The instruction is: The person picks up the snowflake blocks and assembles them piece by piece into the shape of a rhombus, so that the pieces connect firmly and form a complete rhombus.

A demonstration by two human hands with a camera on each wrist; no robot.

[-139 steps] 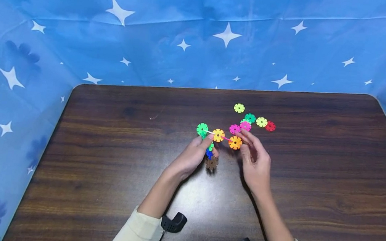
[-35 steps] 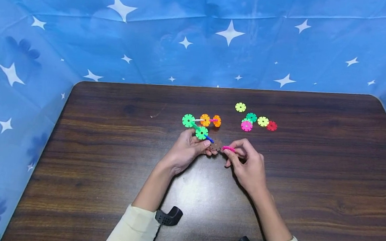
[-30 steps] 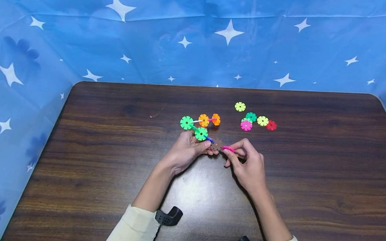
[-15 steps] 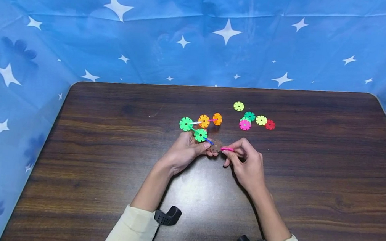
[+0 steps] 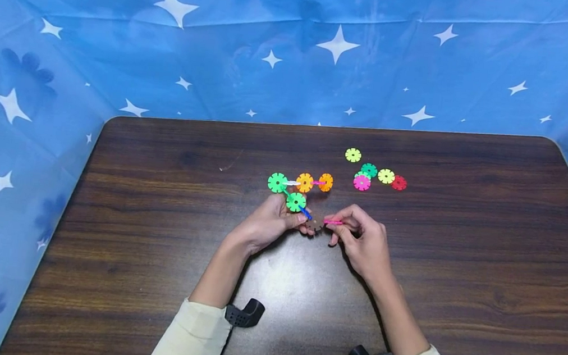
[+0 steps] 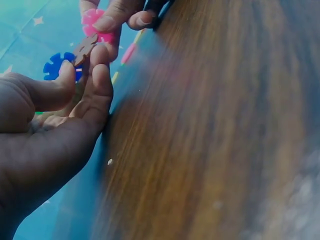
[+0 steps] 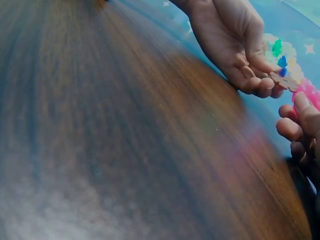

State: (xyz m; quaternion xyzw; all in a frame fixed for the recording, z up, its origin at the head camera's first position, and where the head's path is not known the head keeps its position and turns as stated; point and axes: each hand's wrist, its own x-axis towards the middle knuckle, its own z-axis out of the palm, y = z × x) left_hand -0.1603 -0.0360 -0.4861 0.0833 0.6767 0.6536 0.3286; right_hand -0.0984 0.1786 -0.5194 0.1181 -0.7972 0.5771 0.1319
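A big blue cloth [image 5: 231,80] with white stars hangs behind and beside the brown wooden table [image 5: 161,189]. Two arms in cream sleeves [image 5: 191,336] reach over it. The left hand [image 5: 267,224] has its thumb and fingers squeezed on a bendy toy chain [image 5: 296,202], at its blue and brown end. The right hand [image 5: 365,238] pinches a pink wheel [image 5: 333,222] between thumb and finger, and that wheel touches the brown wheel [image 5: 315,223]. The chain is over the middle of the table, with its green and orange wheels sticking out past the left hand. One row goes green, white, orange, pink, orange; the other goes green, green, green, blue, brown. A black band [image 5: 245,313] sits by the left cuff and another one by the right cuff. Small loose wheels lie farther back, to the right of the chain: a yellow wheel [image 5: 353,155] by itself, a dark green wheel [image 5: 368,169], a pale green one mostly under a second pink wheel [image 5: 362,182], and another yellow one touching a red wheel [image 5: 399,183].
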